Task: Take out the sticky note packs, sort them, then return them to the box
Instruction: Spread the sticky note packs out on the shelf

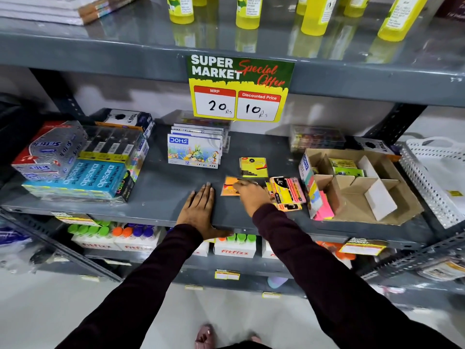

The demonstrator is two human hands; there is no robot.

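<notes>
An orange sticky note pack [229, 185] lies on the grey shelf [163, 182], and my right hand [251, 195] rests on its right side with fingers curled over it. My left hand [200, 210] lies flat and open on the shelf just left of it. A yellow pack [253, 167] lies behind. A small pile of yellow, pink and orange packs [286, 193] sits to the right of my right hand. The cardboard box [392, 197] with dividers stands further right, holding green packs [346, 167] at the back and pink and yellow packs [320, 202] at its front left.
DOMS colour boxes [195, 152] stand behind my hands. Stacked pencil and eraser boxes [83, 165] fill the shelf's left. A white perforated basket [437, 177] is at the far right. A price sign [239, 89] hangs from the shelf above, which carries yellow bottles [315, 16].
</notes>
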